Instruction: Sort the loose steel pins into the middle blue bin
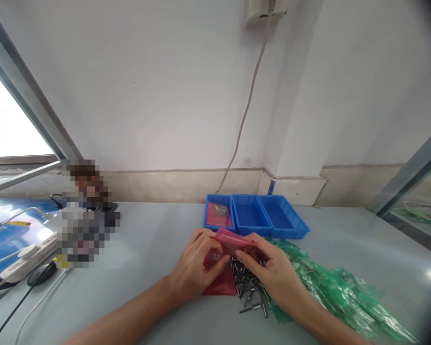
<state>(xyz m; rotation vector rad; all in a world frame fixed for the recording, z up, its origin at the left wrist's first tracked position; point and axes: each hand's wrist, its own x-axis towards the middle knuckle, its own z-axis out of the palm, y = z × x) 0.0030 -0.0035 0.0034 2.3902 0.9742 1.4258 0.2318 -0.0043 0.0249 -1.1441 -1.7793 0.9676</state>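
Between my two hands is a pink plastic bag, its upper edge gripped at both sides. My left hand pinches the left end with thumb and fingers. At the right end, my right hand is closed on the same bag. Below my left hand another stretch of pink plastic lies flat on the table; whether it joins the held bag I cannot tell. A heap of small metal pins lies between the hands, partly hidden by the right one. Green plastic bags spread out beside my right forearm.
Three blue bins stand in a row behind my hands: a left bin with a pink bag inside, a middle bin and a right bin. A power strip, a black mouse and cables lie at the left. A wall rises behind.
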